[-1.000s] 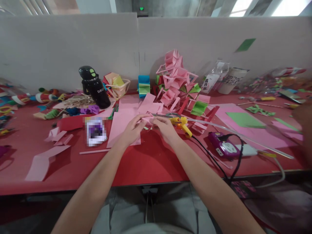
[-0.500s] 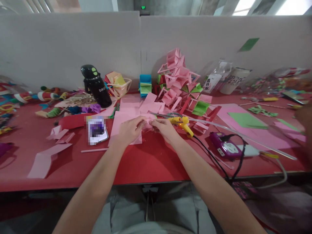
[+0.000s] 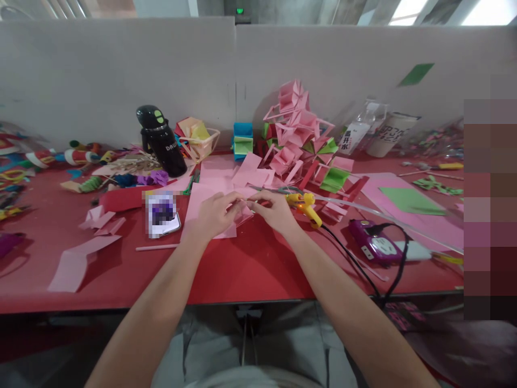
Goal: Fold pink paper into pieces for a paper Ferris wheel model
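Observation:
Over the pink sheets at the middle of the table, my left hand and my right hand meet at their fingertips. Between them is a small piece of folded pink paper, pinched from both sides. My fingers hide much of it, so its full shape cannot be made out. Just right of my right hand lies a yellow glue gun with a black cord. Behind the hands are loose pink strips and a stack of pink folded-paper shapes.
A phone and pink scraps lie to the left, with a black bottle behind. To the right are a purple power strip, green paper and a clear plastic bottle. A grey partition backs the red table.
My fingertips have drawn closer together on the pink paper, and it shows lower beneath them. The view has shifted slightly. Blurred blocks now cover the far right.

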`<move>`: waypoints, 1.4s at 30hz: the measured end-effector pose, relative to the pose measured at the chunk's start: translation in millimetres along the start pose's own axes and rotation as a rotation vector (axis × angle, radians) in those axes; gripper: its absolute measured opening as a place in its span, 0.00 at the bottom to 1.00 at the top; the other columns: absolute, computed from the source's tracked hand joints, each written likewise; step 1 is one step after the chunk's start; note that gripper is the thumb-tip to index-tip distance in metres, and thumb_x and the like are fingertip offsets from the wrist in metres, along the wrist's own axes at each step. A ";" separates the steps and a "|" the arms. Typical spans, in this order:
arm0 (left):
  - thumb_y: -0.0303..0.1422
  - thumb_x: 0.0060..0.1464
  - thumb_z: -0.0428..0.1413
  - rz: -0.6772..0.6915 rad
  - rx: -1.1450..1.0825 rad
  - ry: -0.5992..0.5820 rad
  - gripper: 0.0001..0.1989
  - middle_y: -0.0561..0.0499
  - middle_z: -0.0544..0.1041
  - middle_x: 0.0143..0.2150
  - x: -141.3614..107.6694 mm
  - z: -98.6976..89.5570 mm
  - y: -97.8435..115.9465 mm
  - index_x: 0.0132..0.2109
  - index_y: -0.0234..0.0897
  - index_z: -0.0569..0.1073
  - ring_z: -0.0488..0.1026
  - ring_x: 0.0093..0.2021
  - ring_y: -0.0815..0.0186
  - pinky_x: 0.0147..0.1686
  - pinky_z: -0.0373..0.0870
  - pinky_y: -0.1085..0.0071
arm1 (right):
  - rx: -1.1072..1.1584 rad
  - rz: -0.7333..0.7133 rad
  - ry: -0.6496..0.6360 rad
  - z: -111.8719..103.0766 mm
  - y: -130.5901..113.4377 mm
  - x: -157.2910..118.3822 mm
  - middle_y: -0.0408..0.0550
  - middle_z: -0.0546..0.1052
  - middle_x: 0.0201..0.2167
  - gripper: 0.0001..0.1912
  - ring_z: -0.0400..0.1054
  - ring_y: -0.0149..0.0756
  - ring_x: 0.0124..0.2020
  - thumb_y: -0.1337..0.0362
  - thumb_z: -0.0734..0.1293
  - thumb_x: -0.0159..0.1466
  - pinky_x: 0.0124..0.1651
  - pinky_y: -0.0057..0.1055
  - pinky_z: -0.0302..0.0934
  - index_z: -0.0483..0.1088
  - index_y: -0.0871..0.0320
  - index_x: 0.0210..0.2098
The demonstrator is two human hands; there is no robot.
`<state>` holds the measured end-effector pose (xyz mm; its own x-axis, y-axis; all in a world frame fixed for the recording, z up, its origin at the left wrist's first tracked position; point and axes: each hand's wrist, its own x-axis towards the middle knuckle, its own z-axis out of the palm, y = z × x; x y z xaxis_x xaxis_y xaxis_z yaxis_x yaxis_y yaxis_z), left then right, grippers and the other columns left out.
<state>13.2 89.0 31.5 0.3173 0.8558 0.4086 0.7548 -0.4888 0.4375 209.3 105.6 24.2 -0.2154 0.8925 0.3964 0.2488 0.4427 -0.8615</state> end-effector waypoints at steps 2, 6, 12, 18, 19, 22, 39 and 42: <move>0.46 0.67 0.49 0.034 -0.043 0.006 0.16 0.51 0.81 0.37 1.2 2.8 -3.9 0.43 0.43 0.77 0.72 0.37 0.60 0.37 0.62 0.66 | 0.001 -0.012 -0.026 -0.3 -0.4 -0.8 0.46 0.79 0.31 0.06 0.70 0.36 0.34 0.60 0.71 0.59 0.40 0.34 0.62 0.78 0.56 0.30; 0.44 0.66 0.51 0.049 -0.262 -0.016 0.15 0.50 0.81 0.37 3.4 7.2 -9.2 0.41 0.40 0.78 0.73 0.37 0.62 0.40 0.66 0.67 | -0.015 -0.041 -0.036 0.2 -3.3 -2.2 0.46 0.79 0.31 0.05 0.70 0.36 0.34 0.62 0.70 0.59 0.40 0.35 0.62 0.77 0.55 0.29; 0.45 0.62 0.55 -0.030 -0.504 -0.038 0.16 0.49 0.81 0.36 4.5 4.3 -3.5 0.39 0.38 0.79 0.74 0.37 0.63 0.38 0.69 0.69 | -0.025 -0.062 -0.043 -1.7 -7.9 -3.8 0.45 0.77 0.28 0.07 0.68 0.35 0.31 0.61 0.70 0.60 0.36 0.34 0.60 0.74 0.56 0.27; 0.43 0.60 0.57 -0.059 -0.547 -0.045 0.15 0.48 0.82 0.36 4.7 2.5 -2.5 0.39 0.37 0.81 0.75 0.35 0.64 0.38 0.71 0.69 | -0.047 -0.123 -0.015 -1.8 -5.2 -6.4 0.45 0.75 0.28 0.09 0.66 0.34 0.31 0.59 0.70 0.61 0.36 0.33 0.59 0.72 0.55 0.27; 0.44 0.60 0.57 -0.055 -0.545 -0.047 0.15 0.48 0.82 0.36 4.9 2.6 -2.6 0.39 0.37 0.81 0.74 0.34 0.64 0.38 0.71 0.69 | -0.054 -0.128 -0.010 -1.7 -4.6 -6.7 0.45 0.75 0.28 0.09 0.66 0.34 0.31 0.59 0.70 0.61 0.36 0.33 0.59 0.72 0.55 0.27; 0.45 0.59 0.58 -0.062 -0.550 -0.049 0.16 0.48 0.81 0.34 4.8 3.0 -2.3 0.37 0.37 0.81 0.73 0.33 0.64 0.36 0.70 0.69 | -0.079 -0.132 -0.009 -0.6 -3.5 -7.5 0.45 0.74 0.28 0.08 0.65 0.33 0.30 0.60 0.70 0.60 0.35 0.33 0.59 0.71 0.55 0.27; 0.44 0.57 0.59 -0.091 -0.719 -0.103 0.15 0.52 0.74 0.26 5.8 -0.3 -1.4 0.34 0.36 0.80 0.68 0.28 0.68 0.33 0.69 0.71 | 0.051 -0.021 0.009 -2.5 -6.1 -3.5 0.44 0.75 0.26 0.14 0.66 0.32 0.28 0.53 0.72 0.59 0.33 0.32 0.60 0.70 0.56 0.27; 0.44 0.57 0.60 -0.119 -0.741 -0.088 0.15 0.51 0.76 0.27 5.9 2.4 -1.8 0.35 0.36 0.80 0.70 0.29 0.67 0.35 0.70 0.69 | 0.069 -0.011 -0.024 -3.1 -6.8 -3.3 0.44 0.75 0.27 0.13 0.67 0.32 0.28 0.53 0.72 0.60 0.34 0.32 0.61 0.70 0.56 0.28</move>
<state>15.1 95.3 31.2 0.3257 0.9051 0.2733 0.2132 -0.3520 0.9114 211.2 99.9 29.7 -0.2401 0.8850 0.3989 0.1812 0.4445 -0.8773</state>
